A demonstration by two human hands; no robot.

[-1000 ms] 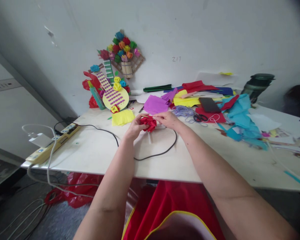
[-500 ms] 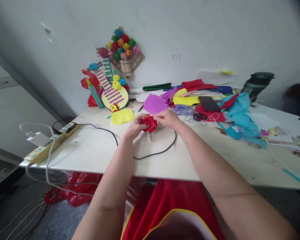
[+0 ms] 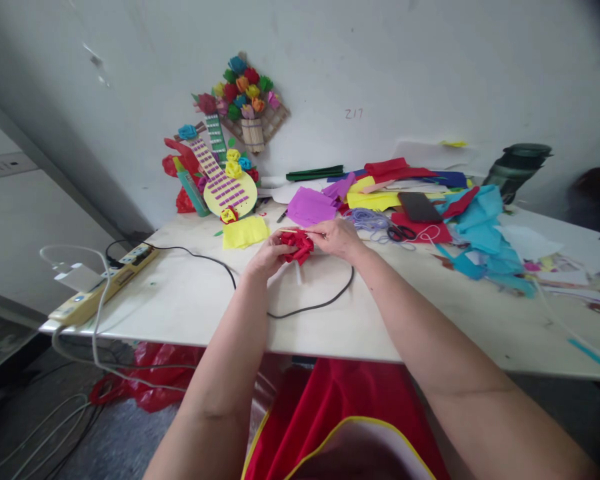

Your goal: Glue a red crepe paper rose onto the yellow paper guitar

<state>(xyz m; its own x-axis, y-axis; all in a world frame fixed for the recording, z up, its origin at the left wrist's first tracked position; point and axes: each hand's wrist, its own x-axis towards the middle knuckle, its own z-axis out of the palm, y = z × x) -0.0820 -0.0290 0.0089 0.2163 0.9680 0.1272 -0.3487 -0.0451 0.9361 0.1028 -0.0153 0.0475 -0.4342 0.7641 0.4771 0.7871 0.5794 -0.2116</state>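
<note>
Centre of the frame, one red crumpled-paper flower (image 3: 300, 249), held above the desk (image 3: 340, 333) between the wearer's two hands. Left hand (image 3: 270, 256): from my remote seat I see its fingers curled closed on the flower's left side, thumb across the front. Right hand (image 3: 341, 239): fingertips drawn together at the flower's upper right, at one end of a thin tan stick (image 3: 291, 231) lying along the top edge; how firmly they grip it I cannot tell. Just below the flower, one pale stub (image 3: 299, 275), its upper end hidden from me. Lower centre, one black cable (image 3: 313, 311), looping below the hands. Left of centre, one yellow sheet (image 3: 246, 233); above it, one guitar-shaped panel (image 3: 233, 193) with paper roses, a teal bottle (image 3: 194, 192) leaning beside it. Upper left of centre, against the wall, one bundled-stick pot (image 3: 253, 137) of many-coloured flowers. Right of centre, I count one purple sheet (image 3: 310, 207), a tangle of lilac cord (image 3: 366, 220), black-handled scissors (image 3: 403, 233) and one dark phone (image 3: 420, 207) on red paper (image 3: 437, 235). Further right, crumpled blue paper (image 3: 483, 230) and one dark green flask (image 3: 517, 170). Left edge of the desk, one cream power strip (image 3: 100, 285), a white charger (image 3: 79, 277) plugged in.
</note>
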